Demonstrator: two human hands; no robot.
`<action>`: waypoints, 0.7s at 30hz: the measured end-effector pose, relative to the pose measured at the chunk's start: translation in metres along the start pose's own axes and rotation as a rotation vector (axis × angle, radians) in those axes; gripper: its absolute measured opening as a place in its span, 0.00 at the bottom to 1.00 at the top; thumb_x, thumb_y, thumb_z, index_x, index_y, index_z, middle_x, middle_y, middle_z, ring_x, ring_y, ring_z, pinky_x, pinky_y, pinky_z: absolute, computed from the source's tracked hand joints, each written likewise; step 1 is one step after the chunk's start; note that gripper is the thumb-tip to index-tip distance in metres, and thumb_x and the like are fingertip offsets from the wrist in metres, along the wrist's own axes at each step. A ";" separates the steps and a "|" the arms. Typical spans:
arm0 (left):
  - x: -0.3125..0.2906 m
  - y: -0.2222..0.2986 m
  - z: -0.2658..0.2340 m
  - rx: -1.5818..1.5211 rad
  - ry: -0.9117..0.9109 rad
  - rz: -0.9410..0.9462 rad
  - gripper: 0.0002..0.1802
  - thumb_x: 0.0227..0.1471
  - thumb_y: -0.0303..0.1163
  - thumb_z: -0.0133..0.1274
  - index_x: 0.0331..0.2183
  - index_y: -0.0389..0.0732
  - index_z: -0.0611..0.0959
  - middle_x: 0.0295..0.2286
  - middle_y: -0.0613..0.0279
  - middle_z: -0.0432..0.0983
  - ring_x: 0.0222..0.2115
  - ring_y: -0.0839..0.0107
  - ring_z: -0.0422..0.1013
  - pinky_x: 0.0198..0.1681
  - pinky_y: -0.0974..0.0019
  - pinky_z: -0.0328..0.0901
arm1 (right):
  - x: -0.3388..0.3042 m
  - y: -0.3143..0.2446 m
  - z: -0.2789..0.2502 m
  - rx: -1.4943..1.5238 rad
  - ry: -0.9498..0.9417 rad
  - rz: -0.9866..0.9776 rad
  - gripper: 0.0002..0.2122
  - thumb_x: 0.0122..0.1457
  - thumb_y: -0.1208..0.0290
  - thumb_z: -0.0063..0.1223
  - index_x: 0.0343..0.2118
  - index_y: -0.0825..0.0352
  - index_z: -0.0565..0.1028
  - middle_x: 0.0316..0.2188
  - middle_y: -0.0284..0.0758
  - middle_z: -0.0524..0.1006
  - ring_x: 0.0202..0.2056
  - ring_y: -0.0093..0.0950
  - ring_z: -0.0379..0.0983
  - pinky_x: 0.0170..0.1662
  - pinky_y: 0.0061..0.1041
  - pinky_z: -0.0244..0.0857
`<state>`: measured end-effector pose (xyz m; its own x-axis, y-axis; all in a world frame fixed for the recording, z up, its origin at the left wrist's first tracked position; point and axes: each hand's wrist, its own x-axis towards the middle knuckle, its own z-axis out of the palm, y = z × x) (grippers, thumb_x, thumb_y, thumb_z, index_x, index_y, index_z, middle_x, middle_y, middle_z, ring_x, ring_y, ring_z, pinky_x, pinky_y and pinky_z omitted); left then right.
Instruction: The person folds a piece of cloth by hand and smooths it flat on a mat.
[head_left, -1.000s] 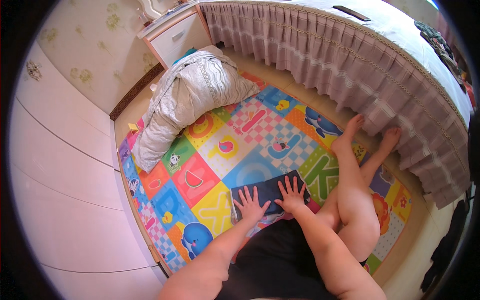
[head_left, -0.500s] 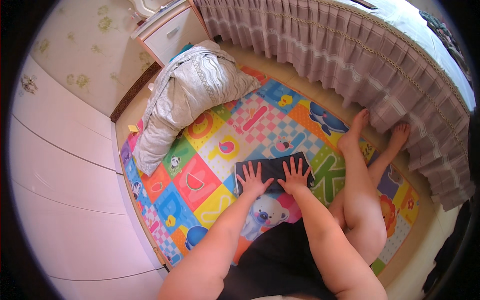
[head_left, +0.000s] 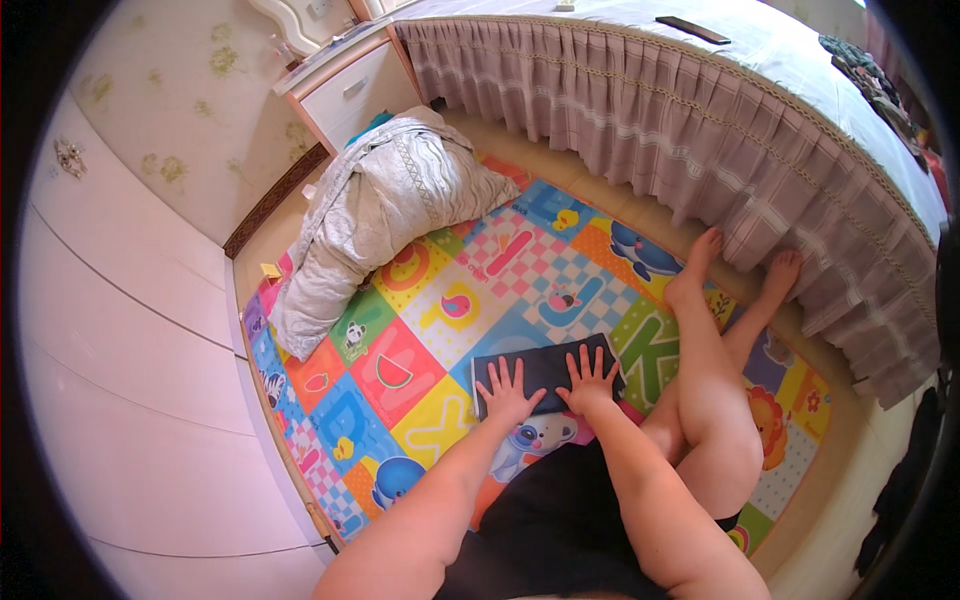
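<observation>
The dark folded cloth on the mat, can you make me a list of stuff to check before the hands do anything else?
1. Left hand flat on the dark folded cloth, fingers spread: ok.
2. Right hand on it too, palm down: ok.
3. Cloth lying on the colourful play mat: ok.
4. Crumpled silvery bedding apart from the cloth: ok.
5. Bare feet off the cloth: ok.
6. Inner folds neat: cannot tell, they're hidden.
</observation>
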<state>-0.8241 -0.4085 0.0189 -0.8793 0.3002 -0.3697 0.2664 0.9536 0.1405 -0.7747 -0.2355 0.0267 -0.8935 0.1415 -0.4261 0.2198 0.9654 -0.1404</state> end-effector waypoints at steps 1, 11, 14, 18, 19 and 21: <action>-0.006 -0.001 0.002 0.000 -0.005 -0.001 0.50 0.48 0.70 0.36 0.63 0.54 0.41 0.63 0.54 0.24 0.63 0.51 0.22 0.57 0.31 0.26 | -0.005 -0.001 0.002 0.000 -0.018 0.001 0.37 0.57 0.41 0.33 0.65 0.53 0.40 0.66 0.38 0.28 0.64 0.48 0.19 0.57 0.65 0.21; -0.064 -0.001 0.024 -0.004 -0.002 -0.007 0.49 0.49 0.69 0.36 0.63 0.53 0.41 0.63 0.53 0.26 0.63 0.51 0.23 0.57 0.30 0.26 | -0.052 -0.004 0.012 0.039 -0.042 -0.007 0.38 0.56 0.43 0.40 0.65 0.52 0.40 0.66 0.36 0.29 0.65 0.47 0.20 0.57 0.64 0.20; -0.075 -0.001 0.039 -0.004 0.058 -0.028 0.49 0.49 0.68 0.36 0.63 0.53 0.42 0.63 0.52 0.27 0.63 0.50 0.24 0.57 0.30 0.27 | -0.059 -0.006 0.010 0.027 -0.066 -0.013 0.38 0.56 0.44 0.41 0.65 0.52 0.40 0.66 0.38 0.29 0.65 0.47 0.20 0.58 0.64 0.20; -0.077 -0.003 0.055 0.025 0.131 -0.019 0.49 0.49 0.68 0.36 0.63 0.53 0.43 0.63 0.51 0.28 0.63 0.49 0.25 0.56 0.29 0.28 | -0.064 -0.003 0.014 0.014 -0.087 -0.054 0.38 0.56 0.44 0.41 0.65 0.52 0.41 0.66 0.38 0.28 0.65 0.48 0.20 0.58 0.64 0.20; -0.076 -0.003 0.055 0.044 0.145 -0.018 0.49 0.48 0.68 0.36 0.63 0.53 0.44 0.63 0.51 0.28 0.63 0.48 0.26 0.56 0.29 0.28 | -0.063 -0.002 0.016 0.039 -0.087 -0.061 0.38 0.56 0.44 0.41 0.65 0.52 0.41 0.66 0.38 0.28 0.65 0.48 0.20 0.58 0.64 0.20; -0.072 -0.003 0.055 0.063 0.151 -0.017 0.49 0.48 0.68 0.36 0.63 0.52 0.45 0.63 0.51 0.29 0.63 0.48 0.26 0.56 0.29 0.28 | -0.060 0.000 0.017 0.037 -0.072 -0.065 0.37 0.56 0.44 0.41 0.65 0.52 0.41 0.66 0.38 0.28 0.65 0.48 0.20 0.58 0.64 0.20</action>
<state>-0.7400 -0.4313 -0.0056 -0.9321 0.2809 -0.2288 0.2707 0.9597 0.0755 -0.7148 -0.2482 0.0367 -0.8760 0.0617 -0.4783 0.1783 0.9629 -0.2024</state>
